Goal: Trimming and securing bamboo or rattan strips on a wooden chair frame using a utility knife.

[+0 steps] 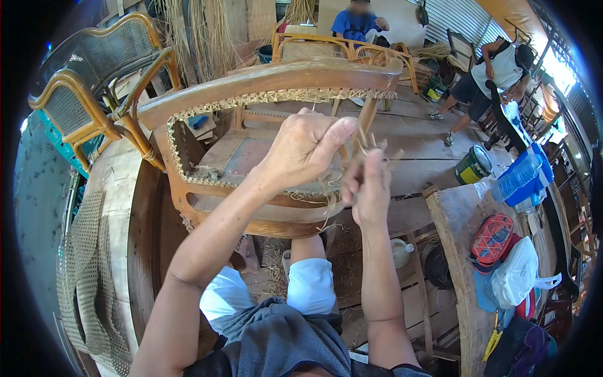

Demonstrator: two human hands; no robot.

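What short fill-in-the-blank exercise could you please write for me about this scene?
1. The left hand and right hand appear over a chair frame made of ____.
2. The dark-meshed seat stands on the picture's ____ side.
3. The co-worker behind the chair frame wears a ____ shirt.
4. The plastic bag is ____.

Missing words: wood; left; blue; white.

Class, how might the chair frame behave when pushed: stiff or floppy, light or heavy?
The chair frame is probably stiff, given its thick wooden rails. It may feel moderately heavy, though its open middle should spare weight.
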